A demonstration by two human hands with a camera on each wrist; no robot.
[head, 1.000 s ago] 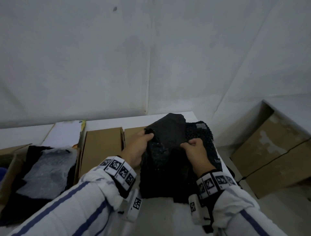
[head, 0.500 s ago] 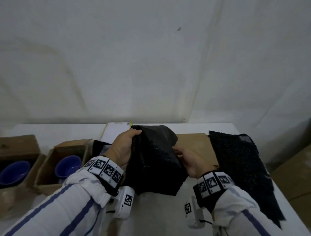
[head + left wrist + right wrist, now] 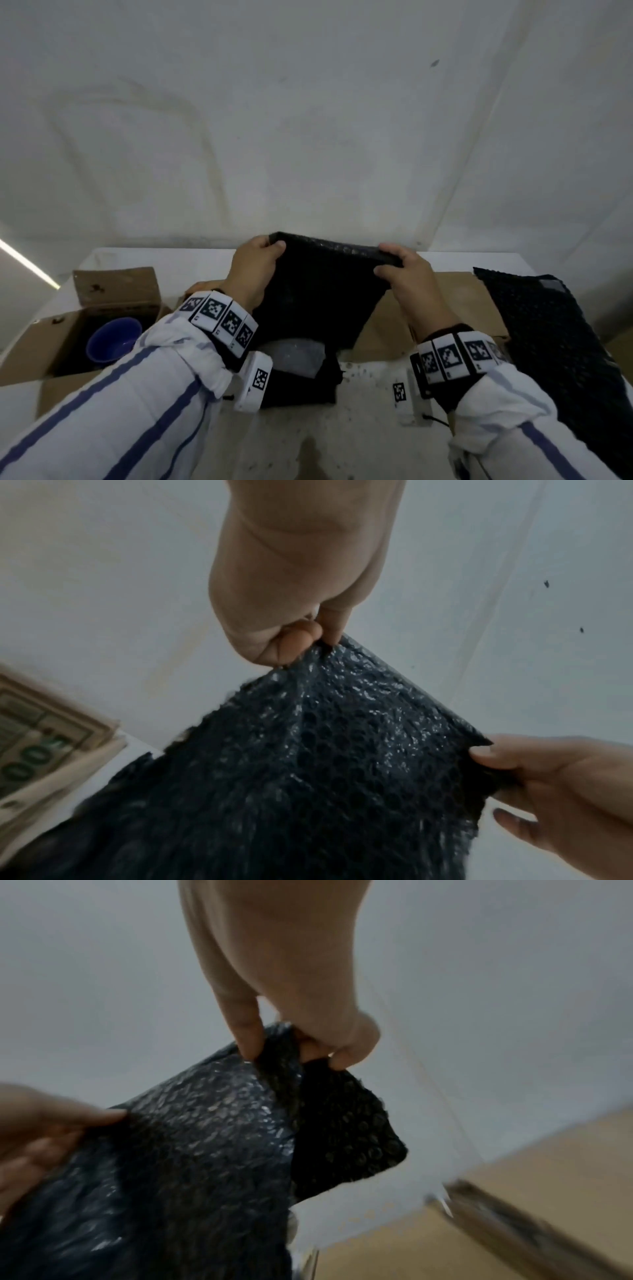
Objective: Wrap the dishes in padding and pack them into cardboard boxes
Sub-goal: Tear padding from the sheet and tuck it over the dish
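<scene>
Both hands hold a black bubble-wrap sheet (image 3: 318, 291) up by its top edge above the white table (image 3: 359, 428). My left hand (image 3: 257, 270) pinches the top left corner (image 3: 318, 653), and my right hand (image 3: 400, 270) pinches the top right corner (image 3: 291, 1053). The sheet hangs down towards me, stretched between the two hands. A blue bowl (image 3: 113, 339) sits inside an open cardboard box (image 3: 51, 346) at the left. Under the hanging sheet lies a dark bundle with pale wrap (image 3: 294, 356) on it.
A flat piece of cardboard (image 3: 445, 308) lies on the table behind the sheet. More black bubble wrap (image 3: 555, 342) drapes over the table's right edge. A stack of flattened cardboard (image 3: 37, 739) shows at the left of the left wrist view. A white wall (image 3: 308, 120) stands close behind.
The hands have moved apart and lifted, so the crumpled sheet is now spread flat between them. The view has swung left, bringing the box with the blue bowl closer to me.
</scene>
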